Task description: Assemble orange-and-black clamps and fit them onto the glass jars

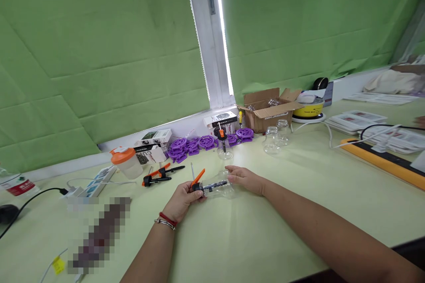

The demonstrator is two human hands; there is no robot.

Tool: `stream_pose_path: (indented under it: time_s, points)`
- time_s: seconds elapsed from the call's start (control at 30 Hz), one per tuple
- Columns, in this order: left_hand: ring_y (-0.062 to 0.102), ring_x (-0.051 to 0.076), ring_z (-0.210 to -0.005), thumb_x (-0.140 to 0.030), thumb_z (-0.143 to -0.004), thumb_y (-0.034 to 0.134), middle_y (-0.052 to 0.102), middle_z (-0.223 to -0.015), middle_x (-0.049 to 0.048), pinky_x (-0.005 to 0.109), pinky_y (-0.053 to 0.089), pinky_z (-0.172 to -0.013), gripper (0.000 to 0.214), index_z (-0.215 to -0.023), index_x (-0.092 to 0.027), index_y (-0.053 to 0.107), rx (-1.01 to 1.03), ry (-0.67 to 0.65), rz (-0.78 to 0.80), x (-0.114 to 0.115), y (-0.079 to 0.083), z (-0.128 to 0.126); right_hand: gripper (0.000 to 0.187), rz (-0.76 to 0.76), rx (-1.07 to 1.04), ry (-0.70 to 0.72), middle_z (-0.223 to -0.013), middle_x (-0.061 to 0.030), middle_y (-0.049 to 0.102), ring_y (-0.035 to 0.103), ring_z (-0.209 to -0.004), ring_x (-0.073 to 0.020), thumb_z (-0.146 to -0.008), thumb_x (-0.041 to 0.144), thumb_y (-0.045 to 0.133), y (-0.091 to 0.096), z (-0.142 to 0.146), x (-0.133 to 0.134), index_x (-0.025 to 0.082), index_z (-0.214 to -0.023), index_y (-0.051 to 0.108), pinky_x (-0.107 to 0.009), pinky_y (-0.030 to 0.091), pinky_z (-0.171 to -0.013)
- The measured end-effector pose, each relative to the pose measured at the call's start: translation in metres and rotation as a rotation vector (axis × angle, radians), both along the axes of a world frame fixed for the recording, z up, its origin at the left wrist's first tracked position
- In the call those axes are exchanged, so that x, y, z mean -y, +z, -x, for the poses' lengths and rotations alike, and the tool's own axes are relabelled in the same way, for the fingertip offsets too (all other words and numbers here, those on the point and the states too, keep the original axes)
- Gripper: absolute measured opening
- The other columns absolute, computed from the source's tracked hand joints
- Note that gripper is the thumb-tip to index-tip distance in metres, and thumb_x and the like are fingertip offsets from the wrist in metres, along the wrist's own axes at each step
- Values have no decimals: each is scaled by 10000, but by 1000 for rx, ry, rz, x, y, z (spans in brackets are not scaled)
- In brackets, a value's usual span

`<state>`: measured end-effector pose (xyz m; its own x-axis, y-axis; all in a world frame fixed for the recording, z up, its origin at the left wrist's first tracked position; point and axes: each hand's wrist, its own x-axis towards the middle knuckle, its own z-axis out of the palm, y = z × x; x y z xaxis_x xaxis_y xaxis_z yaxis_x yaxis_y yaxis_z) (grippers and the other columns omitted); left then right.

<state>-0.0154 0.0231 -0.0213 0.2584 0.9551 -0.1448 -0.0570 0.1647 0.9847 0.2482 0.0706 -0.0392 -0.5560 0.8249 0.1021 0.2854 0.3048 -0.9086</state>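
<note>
A clear bottle lies tilted on its side above the table, its wide base toward the right. Its black cap with an orange lever sits at the left end, and a dark tube runs inside. My left hand is closed around the cap and neck. At the base, the fingers of my right hand hold the bottle's wide end. Behind them a similar capped bottle stands upright. Several loose black pump heads with orange levers lie to the left.
Purple plastic reels and small boxes line the wall. An open carton stands behind two uncapped clear bottles. An orange-lidded cup and power strip are left; paper stacks and an orange-black bar are right.
</note>
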Motion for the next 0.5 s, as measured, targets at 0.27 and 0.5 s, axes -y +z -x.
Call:
stream_pose_path:
  time_s: [0.27, 0.5]
  points:
    - [621, 153, -718, -252, -573, 795, 662, -793, 49, 313, 501, -751, 411, -918, -101, 629, 0, 0, -6, 1, 2, -2, 599, -5, -16, 20, -1429, -110, 331, 296, -1304, -320, -751, 655, 492, 1, -1, 1, 165, -1053, 657, -477, 193, -1083]
    - [614, 147, -702, -254, -597, 782, 649, -748, 35, 304, 491, -740, 330, -846, -107, 623, -31, -32, -58, -2, -4, 0, 1082, -6, -131, 124, -1414, -159, 313, 299, -1300, -264, -585, 468, 767, -3, -7, 1, 252, -1423, 116, -453, 252, -1048]
